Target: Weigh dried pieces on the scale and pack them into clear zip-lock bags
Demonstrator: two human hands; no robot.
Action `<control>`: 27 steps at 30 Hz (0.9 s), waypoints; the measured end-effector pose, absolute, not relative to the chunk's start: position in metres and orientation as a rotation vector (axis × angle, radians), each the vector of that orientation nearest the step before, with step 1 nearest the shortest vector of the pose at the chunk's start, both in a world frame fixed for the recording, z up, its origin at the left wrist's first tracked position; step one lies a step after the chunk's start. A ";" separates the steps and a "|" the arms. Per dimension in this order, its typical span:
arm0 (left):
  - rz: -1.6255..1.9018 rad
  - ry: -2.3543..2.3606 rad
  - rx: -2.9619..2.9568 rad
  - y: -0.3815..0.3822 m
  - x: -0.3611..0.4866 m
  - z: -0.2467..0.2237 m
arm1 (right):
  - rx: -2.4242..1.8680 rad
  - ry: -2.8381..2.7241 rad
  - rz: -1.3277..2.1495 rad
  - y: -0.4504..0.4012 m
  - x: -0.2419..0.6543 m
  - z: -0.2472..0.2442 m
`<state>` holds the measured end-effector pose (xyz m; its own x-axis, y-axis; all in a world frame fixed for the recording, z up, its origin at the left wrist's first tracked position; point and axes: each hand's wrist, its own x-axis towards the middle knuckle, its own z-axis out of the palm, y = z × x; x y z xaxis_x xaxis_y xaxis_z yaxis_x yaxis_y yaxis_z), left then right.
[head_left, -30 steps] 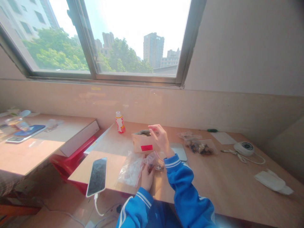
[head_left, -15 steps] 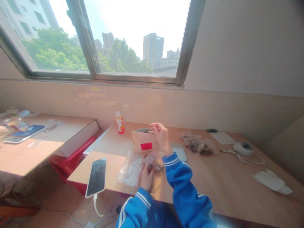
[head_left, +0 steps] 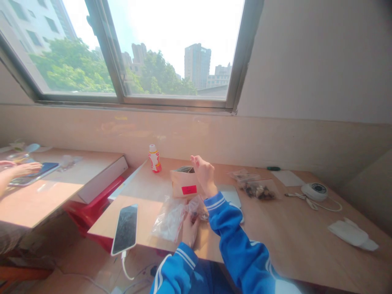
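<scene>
A brown paper pouch [head_left: 177,183] with a red label stands upright on the table, its mouth open. My right hand [head_left: 204,173] is raised at the pouch's right rim, fingertips pinched together above the opening; anything between them is too small to make out. Just in front of the pouch, my left hand [head_left: 190,230] closes on a small clear plastic bag [head_left: 200,204] with dark pieces inside. Beside it on the left lies a flat clear plastic bag [head_left: 168,222]. Part of a pale flat device [head_left: 232,196] shows behind my right wrist.
A drink bottle [head_left: 154,159] stands behind, left of the pouch. A phone [head_left: 125,228] with a cable overhangs the front left edge. Bagged dark pieces [head_left: 260,190], a white camera [head_left: 315,190] and a tissue [head_left: 352,234] lie rightward. Another person's hand [head_left: 27,169] is over the left table.
My right hand has shifted slightly left and up over the pouch's mouth. My left hand stays on the small bag. Another person's hand has come in at the far left.
</scene>
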<state>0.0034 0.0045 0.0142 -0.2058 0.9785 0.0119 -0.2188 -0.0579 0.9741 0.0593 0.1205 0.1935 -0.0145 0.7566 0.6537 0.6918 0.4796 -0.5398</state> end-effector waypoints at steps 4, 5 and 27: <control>1.483 1.180 0.944 0.005 0.003 0.014 | -1.066 -1.662 0.134 0.102 0.077 0.195; 1.481 1.189 0.942 0.005 0.003 0.014 | -1.014 -1.641 0.155 0.097 0.084 0.195; 1.529 1.295 0.863 -0.001 -0.001 0.027 | -1.161 -1.863 1.015 0.060 0.149 0.120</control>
<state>-0.0006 -0.0007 0.0273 -0.3278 0.9434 -0.0500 -0.2046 -0.0193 0.9787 0.1491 0.0600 0.1198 -0.3464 0.9248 0.1576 0.3692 0.2888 -0.8833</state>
